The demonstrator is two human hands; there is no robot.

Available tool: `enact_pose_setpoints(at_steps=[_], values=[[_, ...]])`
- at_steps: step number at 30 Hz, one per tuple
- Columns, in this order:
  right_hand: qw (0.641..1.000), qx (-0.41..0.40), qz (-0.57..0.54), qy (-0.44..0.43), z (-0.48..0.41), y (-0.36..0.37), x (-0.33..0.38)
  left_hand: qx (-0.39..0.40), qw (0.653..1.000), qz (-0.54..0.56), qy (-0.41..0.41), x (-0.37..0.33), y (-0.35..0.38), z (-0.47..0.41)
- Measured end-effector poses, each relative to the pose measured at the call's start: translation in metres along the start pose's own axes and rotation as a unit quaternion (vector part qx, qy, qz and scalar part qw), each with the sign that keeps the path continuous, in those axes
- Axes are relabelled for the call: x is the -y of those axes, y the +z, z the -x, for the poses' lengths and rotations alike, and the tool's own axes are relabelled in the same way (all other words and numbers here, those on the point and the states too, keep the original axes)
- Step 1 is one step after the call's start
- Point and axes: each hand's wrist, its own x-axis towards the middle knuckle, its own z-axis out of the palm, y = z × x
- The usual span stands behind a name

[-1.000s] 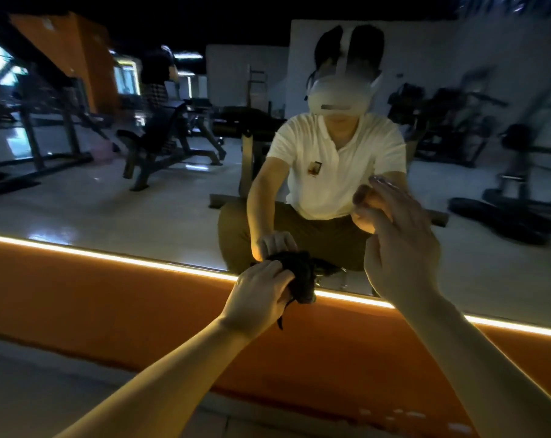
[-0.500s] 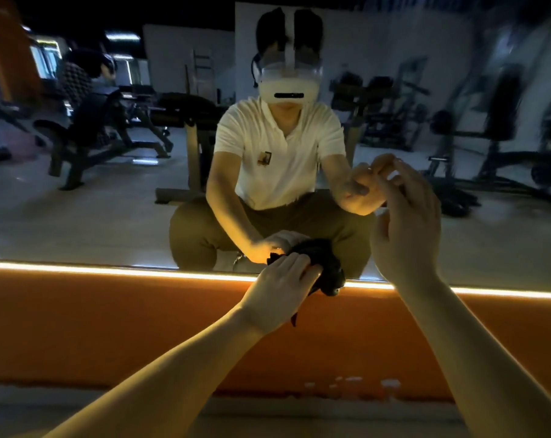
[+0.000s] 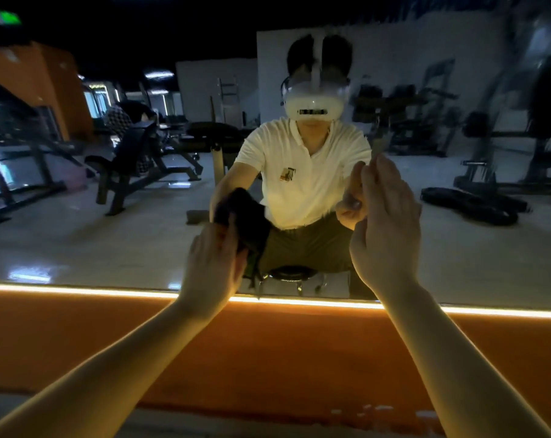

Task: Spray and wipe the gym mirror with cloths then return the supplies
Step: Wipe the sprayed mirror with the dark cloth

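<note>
The gym mirror (image 3: 110,241) fills the wall ahead and reflects me crouched in front of it. My left hand (image 3: 214,263) grips a dark cloth (image 3: 252,226) and holds it against the lower glass, just above the lit strip. My right hand (image 3: 384,229) is raised beside it, fingers straight and close together, near the glass and holding nothing. No spray bottle is in sight.
A glowing light strip (image 3: 78,290) runs along the mirror's bottom edge above an orange wall panel (image 3: 268,358). Pale floor (image 3: 62,415) shows at the bottom left. Gym benches and machines appear only as reflections, along with another person at the far left.
My left hand has lifted the cloth up from the light strip onto the glass. My right hand stayed raised and its fingers have straightened. The view has shifted slightly.
</note>
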Motion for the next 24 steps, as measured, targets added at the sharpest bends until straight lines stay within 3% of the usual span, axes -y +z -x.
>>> enact_pose_setpoints(at_steps=[8, 12, 16, 20, 24], values=[[0.999, 0.016, -0.019, -0.022, -0.007, -0.021, -0.024, 0.029, 0.994, 0.013, 0.101, -0.128, 0.049, -0.034], [1.000, -0.005, -0.001, -0.017, -0.009, -0.024, -0.040, 0.044, 0.985, -0.022, 0.164, -0.153, 0.059, -0.043], [0.999, -0.019, -0.005, -0.028, -0.011, -0.021, -0.042, 0.043, 0.978, -0.092, 0.183, -0.115, 0.038, -0.055], [0.998, -0.041, -0.023, -0.035, -0.016, -0.015, -0.037, -0.017, 0.978, -0.139, 0.154, -0.047, 0.004, -0.068], [0.998, -0.049, -0.029, -0.034, -0.025, -0.018, -0.042, -0.030, 0.983, -0.179, 0.036, 0.012, -0.034, -0.076]])
